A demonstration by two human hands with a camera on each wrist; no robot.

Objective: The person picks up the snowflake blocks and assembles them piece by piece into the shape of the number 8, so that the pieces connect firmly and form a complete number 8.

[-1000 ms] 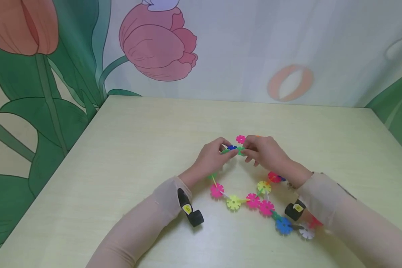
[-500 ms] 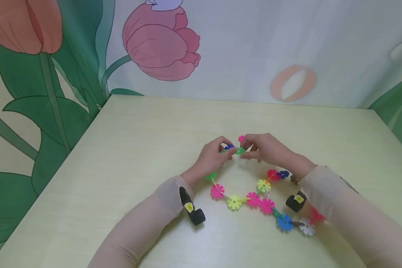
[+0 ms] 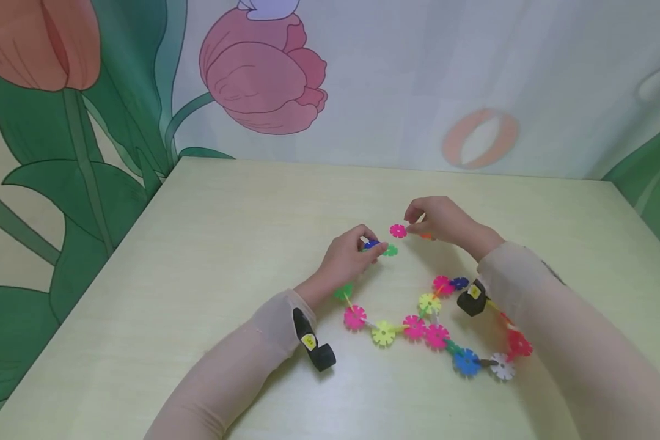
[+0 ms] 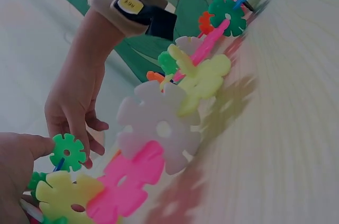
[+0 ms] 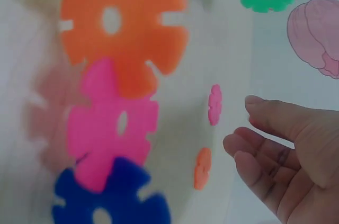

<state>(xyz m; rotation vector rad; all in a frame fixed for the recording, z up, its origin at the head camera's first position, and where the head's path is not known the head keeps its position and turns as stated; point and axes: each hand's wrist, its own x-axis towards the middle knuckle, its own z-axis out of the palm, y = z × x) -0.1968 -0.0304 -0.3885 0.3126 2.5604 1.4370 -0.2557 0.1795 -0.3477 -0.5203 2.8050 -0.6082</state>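
My left hand (image 3: 348, 260) pinches the end of a chain of slotted plastic flower discs, with a blue disc (image 3: 371, 244) by its fingertips and a green disc (image 3: 390, 250) sticking out to the right. A bit of blue joins that green disc (image 4: 67, 152) in the left wrist view. Beyond it, my right hand (image 3: 445, 221) hovers over the table, fingers loosely bent around nothing. Just under those fingers lie a loose pink disc (image 5: 214, 105) and a loose orange disc (image 5: 202, 168), apart from each other. In the right wrist view a gap separates the hand from both.
The linked disc chain curves over the table (image 3: 253, 214) below the hands, through a pink disc (image 3: 354, 318), a yellow disc (image 3: 383, 333) and a light blue disc (image 3: 467, 362). Part of it passes beneath the right forearm. A flower-patterned cloth (image 3: 385, 79) hangs behind the table.
My right hand has let go of the green disc and moved up and away, toward the loose pink and orange discs. My left hand keeps its pinch in nearly the same place.
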